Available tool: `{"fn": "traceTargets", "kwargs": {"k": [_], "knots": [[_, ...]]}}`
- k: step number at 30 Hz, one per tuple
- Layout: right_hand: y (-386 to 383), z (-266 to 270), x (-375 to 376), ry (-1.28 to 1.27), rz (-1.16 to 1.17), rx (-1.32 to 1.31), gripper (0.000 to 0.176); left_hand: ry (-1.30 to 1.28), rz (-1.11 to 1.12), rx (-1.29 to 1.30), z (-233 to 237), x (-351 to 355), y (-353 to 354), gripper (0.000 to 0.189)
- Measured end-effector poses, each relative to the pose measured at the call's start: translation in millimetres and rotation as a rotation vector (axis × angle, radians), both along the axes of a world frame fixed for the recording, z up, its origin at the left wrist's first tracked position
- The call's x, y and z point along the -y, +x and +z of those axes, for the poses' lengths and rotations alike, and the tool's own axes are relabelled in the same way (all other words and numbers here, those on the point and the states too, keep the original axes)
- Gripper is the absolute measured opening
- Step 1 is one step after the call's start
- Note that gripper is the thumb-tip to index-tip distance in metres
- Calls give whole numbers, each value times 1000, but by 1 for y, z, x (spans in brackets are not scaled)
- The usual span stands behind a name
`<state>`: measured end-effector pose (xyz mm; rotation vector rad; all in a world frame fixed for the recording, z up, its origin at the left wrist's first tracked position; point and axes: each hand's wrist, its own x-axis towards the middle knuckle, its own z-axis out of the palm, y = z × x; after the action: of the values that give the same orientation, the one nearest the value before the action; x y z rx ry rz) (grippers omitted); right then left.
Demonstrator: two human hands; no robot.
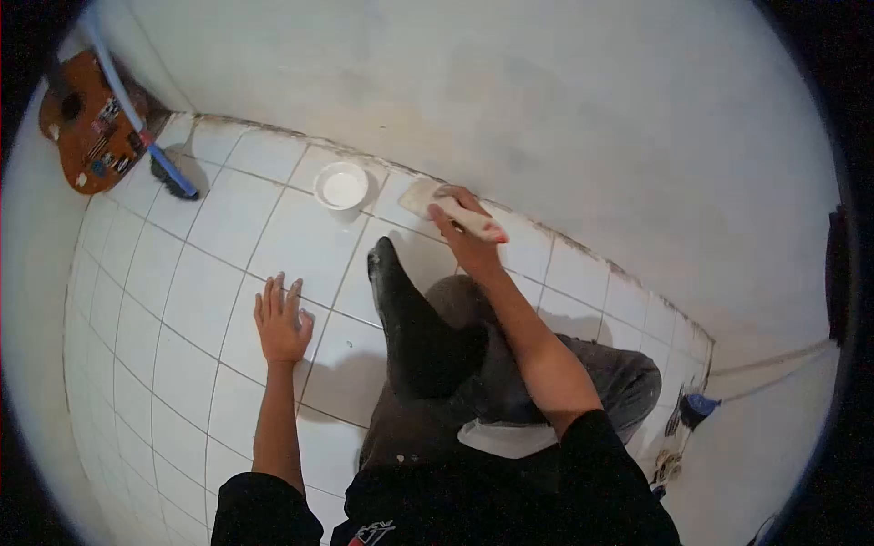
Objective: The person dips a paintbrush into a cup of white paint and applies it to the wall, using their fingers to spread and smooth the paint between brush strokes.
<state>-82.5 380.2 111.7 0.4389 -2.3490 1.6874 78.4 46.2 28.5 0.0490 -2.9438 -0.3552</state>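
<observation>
On the white tiled floor (218,218), my left hand (283,323) lies with its fingers spread and nothing in it. My right hand (464,232) is closed round a pale cloth (469,217) with a reddish end, low beside the wall. The far end of the cloth rests near the floor by the wall's base. A white round bowl (342,187) stands on the tiles to the left of the cloth; what it holds is hard to tell. My dark-socked foot (405,318) is between my two hands.
A brown guitar (91,136) leans in the far left corner, with a blue-handled brush (173,177) in front of it. The pale wall (546,109) runs along the floor's far edge. A blue object (698,407) and small items are at the right.
</observation>
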Motion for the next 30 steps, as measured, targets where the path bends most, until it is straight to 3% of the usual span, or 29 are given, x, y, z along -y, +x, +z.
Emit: {"fn": "traceTargets", "kwargs": {"k": [2,4,13,16,30], "knots": [[-9,5,6,-34,30,81,31,5,4,15,0,2,-1,58],[-15,26,15,-232,-32,221,31,21,20,18,2,5,0,59],[-75,75,79,83,20,47,34,71,11,34,1,8,1,61],[-78,90,100,307,107,1,35,96,19,15,-1,9,1,60],[-87,61,122,434,187,35,34,83,42,17,0,11,3,57]]}}
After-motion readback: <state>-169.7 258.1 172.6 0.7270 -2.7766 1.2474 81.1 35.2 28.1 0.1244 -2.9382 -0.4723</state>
